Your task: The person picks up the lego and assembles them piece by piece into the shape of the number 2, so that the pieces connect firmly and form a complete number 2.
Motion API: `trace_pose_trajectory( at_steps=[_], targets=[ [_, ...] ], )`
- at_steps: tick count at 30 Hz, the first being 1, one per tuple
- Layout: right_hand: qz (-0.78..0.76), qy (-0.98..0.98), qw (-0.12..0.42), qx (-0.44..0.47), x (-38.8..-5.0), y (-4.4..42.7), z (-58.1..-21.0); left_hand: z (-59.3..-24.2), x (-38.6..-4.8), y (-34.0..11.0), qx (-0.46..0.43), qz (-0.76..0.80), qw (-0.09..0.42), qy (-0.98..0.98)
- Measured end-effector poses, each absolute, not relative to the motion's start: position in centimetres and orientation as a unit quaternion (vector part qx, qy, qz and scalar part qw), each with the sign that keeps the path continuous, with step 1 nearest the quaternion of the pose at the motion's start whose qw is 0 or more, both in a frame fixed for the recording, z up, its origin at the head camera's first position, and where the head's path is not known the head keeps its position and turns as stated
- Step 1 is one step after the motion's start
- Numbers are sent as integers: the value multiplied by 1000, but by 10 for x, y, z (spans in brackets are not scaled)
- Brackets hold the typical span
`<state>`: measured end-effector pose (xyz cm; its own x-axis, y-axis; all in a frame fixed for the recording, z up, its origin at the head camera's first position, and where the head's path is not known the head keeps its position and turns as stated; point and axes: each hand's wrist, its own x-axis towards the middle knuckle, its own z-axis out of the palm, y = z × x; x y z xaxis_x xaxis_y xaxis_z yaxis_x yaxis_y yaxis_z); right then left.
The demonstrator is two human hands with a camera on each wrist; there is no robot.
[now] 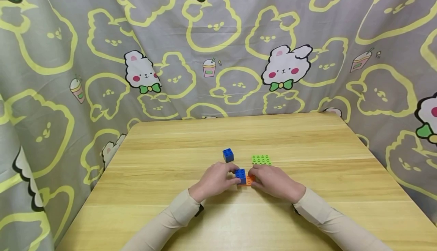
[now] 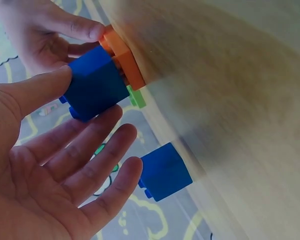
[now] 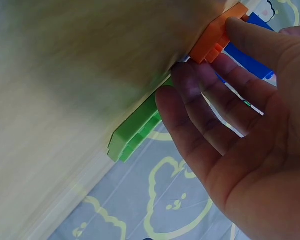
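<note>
A blue block (image 1: 240, 176) (image 2: 96, 82) sits at the left part of an orange studded plate (image 1: 248, 182) (image 2: 125, 57) (image 3: 217, 34). My left hand (image 1: 216, 179) (image 2: 65, 150) pinches this block between thumb and fingers. On the plate's right side, my right hand (image 1: 277, 182) (image 3: 250, 120) holds it with the thumb on the near edge and fingertips opposite. In the right wrist view, the blue block (image 3: 249, 59) shows partly behind the fingers. How firmly the block is seated on the plate cannot be told.
A second blue block (image 1: 228, 155) (image 2: 166, 171) stands on the wooden table (image 1: 184, 141) behind my left hand. A green studded plate (image 1: 261, 160) (image 2: 137, 97) (image 3: 140, 120) lies just beyond my right hand. A patterned curtain (image 1: 239, 34) hangs behind the table and at its sides.
</note>
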<state>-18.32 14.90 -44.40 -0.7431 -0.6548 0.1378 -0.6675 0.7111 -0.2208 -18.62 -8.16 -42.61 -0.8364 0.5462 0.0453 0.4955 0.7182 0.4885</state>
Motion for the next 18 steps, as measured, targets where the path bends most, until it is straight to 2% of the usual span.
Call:
trace_pose_trajectory(
  at_steps=[11, 18],
  targets=[
    [132, -924, 22, 358, -183, 148, -445, -428, -187, -80, 287, 251, 51, 923],
    [186, -921, 5, 341, -186, 148, -442, -428, -189, -81, 290, 288, 76, 909]
  ],
)
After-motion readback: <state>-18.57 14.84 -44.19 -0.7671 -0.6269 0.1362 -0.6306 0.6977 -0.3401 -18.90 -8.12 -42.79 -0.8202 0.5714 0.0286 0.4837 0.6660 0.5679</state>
